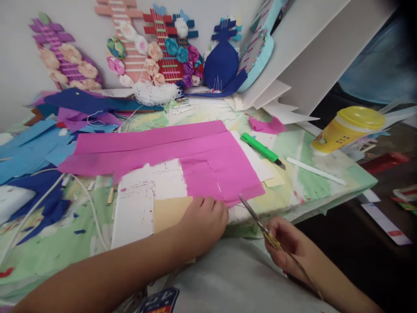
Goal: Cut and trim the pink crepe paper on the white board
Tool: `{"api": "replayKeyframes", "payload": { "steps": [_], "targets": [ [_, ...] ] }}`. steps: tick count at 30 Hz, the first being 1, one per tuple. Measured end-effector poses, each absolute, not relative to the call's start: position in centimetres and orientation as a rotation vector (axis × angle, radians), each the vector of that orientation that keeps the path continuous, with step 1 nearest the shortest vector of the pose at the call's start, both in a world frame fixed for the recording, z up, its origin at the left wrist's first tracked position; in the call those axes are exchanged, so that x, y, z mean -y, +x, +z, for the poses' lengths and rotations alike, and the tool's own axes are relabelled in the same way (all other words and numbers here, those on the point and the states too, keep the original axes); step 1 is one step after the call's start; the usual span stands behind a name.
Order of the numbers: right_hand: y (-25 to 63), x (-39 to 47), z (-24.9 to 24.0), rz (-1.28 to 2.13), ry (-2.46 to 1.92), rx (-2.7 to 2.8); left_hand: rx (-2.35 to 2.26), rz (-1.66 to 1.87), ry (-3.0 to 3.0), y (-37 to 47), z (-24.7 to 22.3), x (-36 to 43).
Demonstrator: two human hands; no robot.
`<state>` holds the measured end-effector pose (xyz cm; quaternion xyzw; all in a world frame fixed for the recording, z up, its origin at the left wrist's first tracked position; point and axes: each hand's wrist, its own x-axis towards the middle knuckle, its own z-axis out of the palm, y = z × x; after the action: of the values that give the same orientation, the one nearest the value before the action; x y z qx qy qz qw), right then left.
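Observation:
My right hand (289, 245) grips a pair of scissors (256, 215) with yellowish handles. Their blades point up and left, with the tip close to the lower edge of a magenta sheet (208, 143). At that same lower edge rests my left hand (206, 221), closed, its fingers curled down; whatever they hold is hidden. The magenta material has a cut-out corner, where a white board (137, 200) with reddish marks shows. A tan piece of card (169, 211) lies partly under my left wrist.
A green utility knife (260, 147) with its blade out and a white strip (314, 171) lie right of the sheet. A yellow lidded cup (352, 128) stands at the right edge. Blue scraps (35, 148) and a white cable (87, 195) lie left. Decorated instrument shapes (221, 63) line the wall.

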<state>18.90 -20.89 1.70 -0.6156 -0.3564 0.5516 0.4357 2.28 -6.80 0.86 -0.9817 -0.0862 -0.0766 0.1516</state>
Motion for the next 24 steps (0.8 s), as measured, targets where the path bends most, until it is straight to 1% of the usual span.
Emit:
{"api": "replayKeyframes", "payload": {
  "steps": [3,8,13,24],
  "targets": [
    [18.0,21.9,0.0,1.481,-1.451,0.918,0.318,-0.239,-2.801,2.4,0.7,7.1],
    [16.7,23.0,-1.3,1.516,-1.46,0.811,0.456,-0.203,-2.802,2.3,0.5,7.6],
    [15.7,22.4,-0.1,1.545,-1.544,0.794,0.555,-0.24,-2.81,2.1,0.4,8.0],
    [14.3,19.4,1.5,1.518,-1.698,0.597,0.483,-0.349,-2.881,1.7,-0.2,7.5]
  ]
}}
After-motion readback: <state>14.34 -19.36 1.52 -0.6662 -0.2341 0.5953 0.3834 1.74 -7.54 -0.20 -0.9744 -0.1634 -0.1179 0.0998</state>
